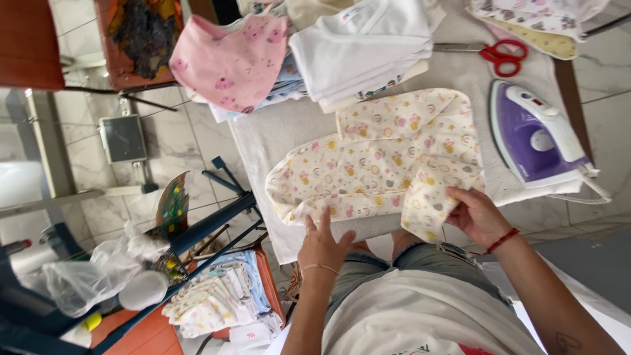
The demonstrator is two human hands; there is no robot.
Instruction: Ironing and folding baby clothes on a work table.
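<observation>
fingers of the left hand lie spread and flat on the near hem of a cream baby garment printed with suns and rainbows, pinning it to the padded counter. fingers of the right hand pinch a turned-up flap of the same garment, just right of the left hand. the garment lies straight ahead of both hands, spread across the grey pad. beyond the right fingers a purple iron rests on its side, and farther off lie red-handled scissors. a stack of folded white clothes and a pink printed piece sit well beyond the left fingers. judging by the lifted flap, a fold is being laid; the next move seems to need the flap carried over squarely and smoothed flat while the left hand anchors the hem.
</observation>
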